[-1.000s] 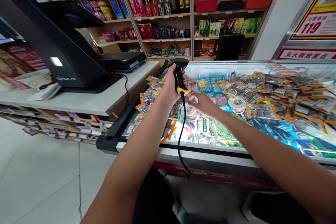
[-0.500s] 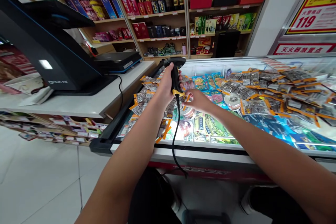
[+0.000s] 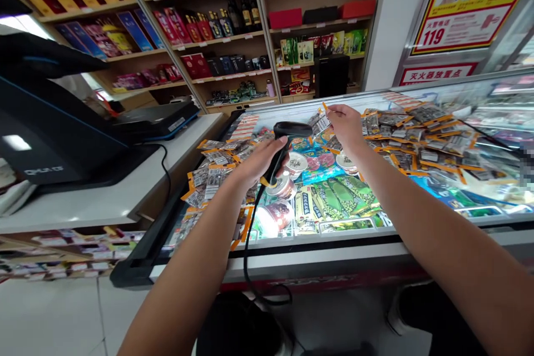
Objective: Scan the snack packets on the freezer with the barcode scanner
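My left hand (image 3: 263, 162) is wrapped round the handle of a black and yellow barcode scanner (image 3: 292, 129), whose cord hangs down over the freezer's front edge. To its right, my right hand (image 3: 345, 125) pinches the orange top edge of a small clear snack packet (image 3: 320, 123). The packet hangs tilted in front of the scanner's head, apart from it. Many similar orange-edged packets lie on the glass lid, one pile (image 3: 217, 172) left of the scanner and a larger pile (image 3: 417, 133) to the right. What fills the packets is too small to make out.
Under the glass of the chest freezer (image 3: 267, 258) lie tubs and green and blue bags. A counter (image 3: 137, 194) at left carries a black checkout terminal (image 3: 62, 133) and a flat black device (image 3: 167, 118). Stocked shelves (image 3: 233, 36) stand behind.
My right hand has moved away from the scanner, up and right, lifting a packet. The scanner's head has turned rightward toward it. The whole view has shifted.
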`<state>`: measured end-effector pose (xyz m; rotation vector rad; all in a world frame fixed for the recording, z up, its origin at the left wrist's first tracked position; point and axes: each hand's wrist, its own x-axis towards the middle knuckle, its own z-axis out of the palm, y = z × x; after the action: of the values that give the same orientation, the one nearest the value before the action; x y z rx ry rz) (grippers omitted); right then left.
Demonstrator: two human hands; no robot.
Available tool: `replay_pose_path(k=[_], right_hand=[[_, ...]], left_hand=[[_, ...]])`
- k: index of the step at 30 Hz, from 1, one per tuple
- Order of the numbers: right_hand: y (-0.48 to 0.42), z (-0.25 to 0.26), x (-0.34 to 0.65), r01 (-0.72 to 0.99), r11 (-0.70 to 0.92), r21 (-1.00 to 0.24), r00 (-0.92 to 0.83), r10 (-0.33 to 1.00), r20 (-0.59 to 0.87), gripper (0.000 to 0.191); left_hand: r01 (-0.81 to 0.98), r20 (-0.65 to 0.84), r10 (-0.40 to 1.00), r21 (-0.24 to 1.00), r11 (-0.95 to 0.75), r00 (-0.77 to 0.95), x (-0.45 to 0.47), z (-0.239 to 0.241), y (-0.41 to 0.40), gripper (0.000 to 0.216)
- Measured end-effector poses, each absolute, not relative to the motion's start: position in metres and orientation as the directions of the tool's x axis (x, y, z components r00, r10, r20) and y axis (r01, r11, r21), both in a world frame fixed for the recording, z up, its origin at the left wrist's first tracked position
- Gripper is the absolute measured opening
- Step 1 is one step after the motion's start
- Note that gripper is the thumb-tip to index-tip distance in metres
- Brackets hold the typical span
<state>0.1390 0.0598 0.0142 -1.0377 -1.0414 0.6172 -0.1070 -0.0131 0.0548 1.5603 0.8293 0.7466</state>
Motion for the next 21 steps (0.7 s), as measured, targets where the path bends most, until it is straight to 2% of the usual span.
replay_pose_path(k=[4,12,17,19,21], right_hand=[[0.066,0.017,0.158,0.026,0.411,-0.911,0.443,0.813,0.379,0.022],[0.063,0.02,0.169,0.029,0.39,-0.921,0.435,0.824,0.363,0.024],[0.065,0.019,0.168,0.129,0.401,-0.907,0.421,0.806,0.416,0.031],[0.068,0.018,0.171,0.18,0.406,-0.896,0.404,0.8,0.444,0.03],[0.068,0.016,0.178,0.301,0.395,-0.868,0.364,0.794,0.488,0.027]], left_hand=[[0.243,-0.01,0.781,0.953,-0.181,0.624,-0.107,0.05,-0.013,0.042],[0.317,0.09,0.722,0.856,-0.408,0.686,-0.113,0.045,-0.006,0.038],[0.311,0.078,0.727,0.869,-0.385,0.682,-0.113,0.043,-0.007,0.038],[0.257,0.079,0.731,0.906,-0.337,0.678,-0.112,0.043,-0.007,0.038],[0.176,0.103,0.75,0.943,-0.283,0.654,-0.11,0.046,-0.007,0.04]])
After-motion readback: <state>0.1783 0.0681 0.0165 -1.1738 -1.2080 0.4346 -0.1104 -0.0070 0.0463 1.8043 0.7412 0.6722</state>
